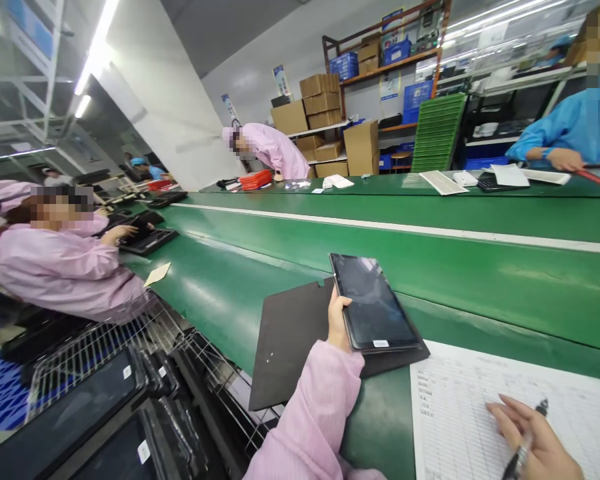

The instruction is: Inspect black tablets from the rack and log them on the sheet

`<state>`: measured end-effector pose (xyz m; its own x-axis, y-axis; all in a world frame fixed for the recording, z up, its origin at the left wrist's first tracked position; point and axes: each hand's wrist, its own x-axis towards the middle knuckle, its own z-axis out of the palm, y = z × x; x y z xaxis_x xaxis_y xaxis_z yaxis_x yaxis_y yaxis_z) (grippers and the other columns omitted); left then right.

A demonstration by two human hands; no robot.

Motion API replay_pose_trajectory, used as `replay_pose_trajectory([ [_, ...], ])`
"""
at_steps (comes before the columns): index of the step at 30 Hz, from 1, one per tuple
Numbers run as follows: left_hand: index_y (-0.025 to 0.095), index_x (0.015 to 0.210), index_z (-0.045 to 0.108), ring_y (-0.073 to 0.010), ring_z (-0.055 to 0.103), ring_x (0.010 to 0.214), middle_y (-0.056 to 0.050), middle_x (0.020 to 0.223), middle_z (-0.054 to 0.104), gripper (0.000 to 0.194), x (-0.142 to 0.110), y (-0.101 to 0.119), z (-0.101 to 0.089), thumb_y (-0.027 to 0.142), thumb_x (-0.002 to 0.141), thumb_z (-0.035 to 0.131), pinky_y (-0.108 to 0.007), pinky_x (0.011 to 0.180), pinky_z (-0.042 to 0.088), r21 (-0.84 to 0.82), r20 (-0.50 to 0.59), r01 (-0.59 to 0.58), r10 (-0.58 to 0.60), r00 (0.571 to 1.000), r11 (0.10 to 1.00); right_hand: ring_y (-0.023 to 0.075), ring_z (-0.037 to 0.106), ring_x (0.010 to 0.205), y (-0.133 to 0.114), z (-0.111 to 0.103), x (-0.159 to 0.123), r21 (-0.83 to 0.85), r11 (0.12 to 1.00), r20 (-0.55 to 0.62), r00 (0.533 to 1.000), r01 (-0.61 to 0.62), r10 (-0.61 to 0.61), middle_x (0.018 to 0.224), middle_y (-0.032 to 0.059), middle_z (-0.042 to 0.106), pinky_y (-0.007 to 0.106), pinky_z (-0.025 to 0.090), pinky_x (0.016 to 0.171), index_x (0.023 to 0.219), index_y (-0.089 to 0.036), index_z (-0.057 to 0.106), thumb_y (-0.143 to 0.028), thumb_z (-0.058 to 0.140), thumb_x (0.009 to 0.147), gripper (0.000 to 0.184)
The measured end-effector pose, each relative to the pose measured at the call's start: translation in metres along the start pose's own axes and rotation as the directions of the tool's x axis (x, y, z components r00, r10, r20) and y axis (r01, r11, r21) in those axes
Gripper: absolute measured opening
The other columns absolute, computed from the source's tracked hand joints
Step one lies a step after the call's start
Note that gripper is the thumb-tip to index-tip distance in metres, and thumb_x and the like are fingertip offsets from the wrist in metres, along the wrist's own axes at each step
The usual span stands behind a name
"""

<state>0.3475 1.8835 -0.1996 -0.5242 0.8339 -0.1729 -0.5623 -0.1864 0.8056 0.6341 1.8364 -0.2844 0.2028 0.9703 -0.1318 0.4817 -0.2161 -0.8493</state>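
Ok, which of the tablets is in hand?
The tablet gripped by the left hand, over the dark board; the other tablets are piled at the lower left, untouched by either hand.

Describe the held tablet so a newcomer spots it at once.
On the long green bench, find the dark flat board left of the paper sheet. The left hand holds the tablet over it. Unlike the labelled devices at lower left, it is in a hand.

No readable text: sheet [460,417], tablet label [381,344].
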Motion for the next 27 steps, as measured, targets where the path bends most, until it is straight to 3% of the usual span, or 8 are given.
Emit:
replay_pose_trajectory([
  [6,0.012,0.091,0.057,-0.0144,0.056,0.056,-0.002,0.068,0.061,0.048,0.01,-0.028,-0.025,0.019,0.045,0.048,-0.024,0.055,0.044,0.237,-0.036,0.066,-0.059,0.998,0.969,0.0301,0.066,0.075,-0.019,0.004,-0.01,0.022,0.995,-0.072,0.993,0.099,-0.097,0.075,0.0063,0.07,0.038,0.055,0.071,0.081,-0.024,0.059,-0.063,0.053,0.06,0.045],
  [9,0.01,0.103,0.056,-0.0239,0.062,0.084,-0.012,0.093,0.064,0.054,0.009,-0.028,-0.026,0.017,0.049,0.047,-0.034,0.075,0.049,0.387,-0.026,0.013,-0.003,1.0,0.922,0.0292,0.067,0.071,-0.014,0.002,-0.006,0.026,0.987,-0.068,0.986,0.156,-0.154,0.071,0.0062,0.069,0.036,0.056,0.063,0.079,-0.023,0.06,-0.063,0.055,0.059,0.044],
  [12,0.01,0.125,0.043,-0.028,0.035,0.129,-0.016,0.133,0.043,0.07,0.003,-0.019,-0.022,0.013,0.055,0.048,-0.04,0.106,0.028,0.538,-0.075,-0.09,0.154,0.985,0.838,0.0281,0.067,0.073,-0.003,0.0,-0.003,0.023,0.985,-0.029,0.985,0.173,-0.173,0.077,0.0065,0.07,0.034,0.057,0.063,0.085,-0.022,0.062,-0.062,0.056,0.066,0.044],
  [14,0.013,0.133,0.033,-0.0252,0.012,0.138,-0.013,0.146,0.027,0.073,-0.008,-0.014,-0.023,0.013,0.063,0.05,-0.041,0.113,0.011,0.689,0.002,-0.245,0.335,0.942,0.683,0.0283,0.066,0.076,0.002,-0.001,-0.002,0.022,0.985,0.004,0.985,0.17,-0.17,0.082,0.0068,0.07,0.034,0.057,0.064,0.088,-0.022,0.062,-0.061,0.057,0.068,0.044],
  [16,0.015,0.133,0.036,-0.0248,0.015,0.138,-0.013,0.144,0.032,0.061,-0.027,-0.016,-0.029,0.014,0.073,0.048,-0.045,0.113,0.013,0.775,0.295,-0.488,0.453,0.841,0.402,0.0288,0.066,0.078,0.004,-0.003,-0.002,0.025,0.986,0.018,0.987,0.162,-0.162,0.083,0.0069,0.07,0.035,0.057,0.064,0.09,-0.022,0.062,-0.061,0.057,0.068,0.045],
  [20,0.016,0.129,0.043,-0.0315,0.029,0.132,-0.016,0.136,0.044,0.047,-0.071,-0.045,-0.052,0.025,0.083,0.046,-0.059,0.103,0.028,0.545,0.835,-0.835,0.133,0.533,-0.071,0.0304,0.066,0.078,-0.008,-0.005,-0.005,0.033,0.994,0.012,0.995,0.102,-0.102,0.08,0.0077,0.07,0.036,0.056,0.066,0.085,-0.022,0.06,-0.062,0.057,0.061,0.047],
  [23,0.012,0.131,0.042,-0.0367,0.028,0.131,-0.019,0.14,0.036,0.062,-0.087,-0.072,-0.067,0.046,0.08,0.051,-0.065,0.099,0.029,0.526,0.813,-0.819,-0.148,0.563,-0.228,0.0339,0.065,0.082,-0.021,-0.004,-0.009,0.043,0.999,-0.017,1.0,0.011,-0.01,0.08,0.0101,0.069,0.042,0.054,0.073,0.082,-0.022,0.057,-0.065,0.054,0.052,0.052],
  [27,0.012,0.132,0.041,-0.0302,0.031,0.132,-0.013,0.141,0.035,0.063,-0.083,-0.083,-0.077,0.053,0.085,0.041,-0.056,0.103,0.03,0.535,0.77,-0.784,-0.2,0.606,-0.315,0.0346,0.064,0.082,-0.027,-0.003,-0.013,0.059,0.998,-0.03,0.999,-0.014,0.015,0.082,0.0112,0.069,0.046,0.052,0.078,0.082,-0.022,0.055,-0.065,0.053,0.051,0.053],
])
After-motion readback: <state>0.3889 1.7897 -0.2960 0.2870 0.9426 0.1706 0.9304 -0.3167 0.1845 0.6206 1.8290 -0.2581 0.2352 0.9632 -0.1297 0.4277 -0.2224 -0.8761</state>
